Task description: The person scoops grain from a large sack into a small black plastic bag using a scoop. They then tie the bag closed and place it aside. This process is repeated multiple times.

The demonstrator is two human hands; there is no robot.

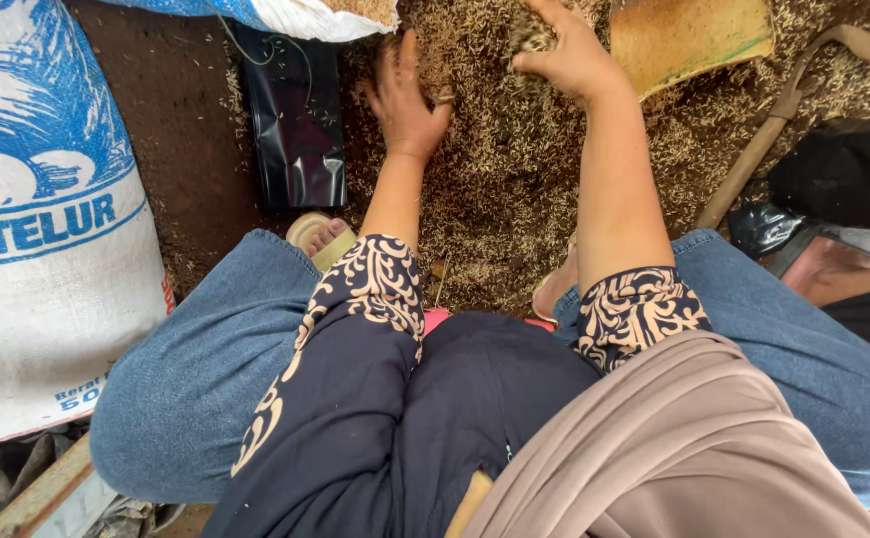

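A wide heap of brown rice husk mixed with dark soil (495,179) covers the ground in front of my knees. My left hand (405,100) lies flat on the heap with its fingers spread, pressing into the husk beside a small black plastic bag (295,120). My right hand (559,50) is raised a little above the heap near the top edge, its fingers closed around a clump of husk. Both forearms reach out from dark patterned sleeves.
A big white and blue woven sack (36,219) stands at the left. A flat tan scoop (689,35) lies at the top, a wooden handle (763,149) slants at the right near black bags (833,169). Another person's foot (833,269) shows at the right edge.
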